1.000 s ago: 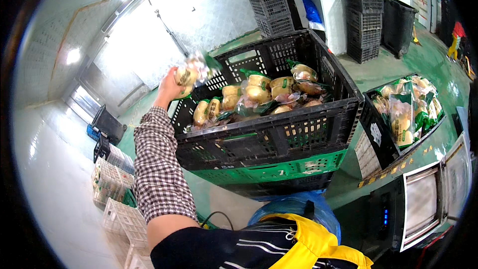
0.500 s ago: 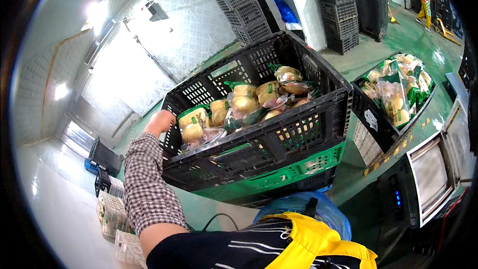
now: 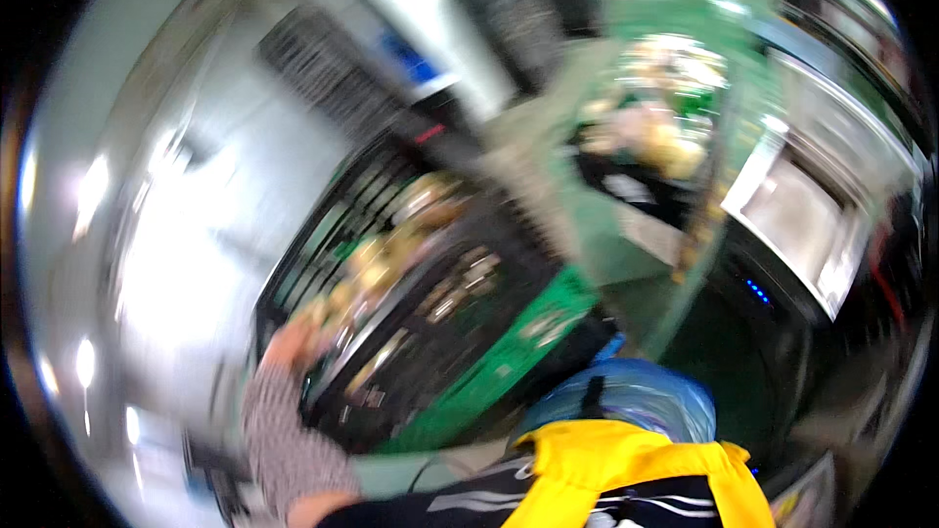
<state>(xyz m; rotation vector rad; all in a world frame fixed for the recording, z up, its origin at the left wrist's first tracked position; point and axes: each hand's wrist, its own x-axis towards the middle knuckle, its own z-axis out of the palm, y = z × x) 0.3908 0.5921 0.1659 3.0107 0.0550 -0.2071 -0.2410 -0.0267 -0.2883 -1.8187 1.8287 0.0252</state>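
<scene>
My left hand [image 3: 290, 342], in a checked sleeve, is at the left end of the black plastic crate [image 3: 401, 357], beside the packages at that end. Motion blur smears its fingers, so I cannot make out whether it grips the rim or a package. Inside the crate lie several clear bags of round, pale yellow produce [image 3: 374, 269] with green parts. Under this crate sits a green crate [image 3: 494, 372]. My right hand does not show anywhere.
To the right, another black crate [image 3: 626, 186] is heaped with similar bags. Past it stands a metal-framed machine [image 3: 797, 200] with blue lights. Stacked dark crates [image 3: 318, 64] and a dark bin [image 3: 514, 15] are at the back.
My view has swung to the right, so the crates and machine appear farther left, and the picture has blurred. My left hand now appears lower, by the packages at the crate's left end.
</scene>
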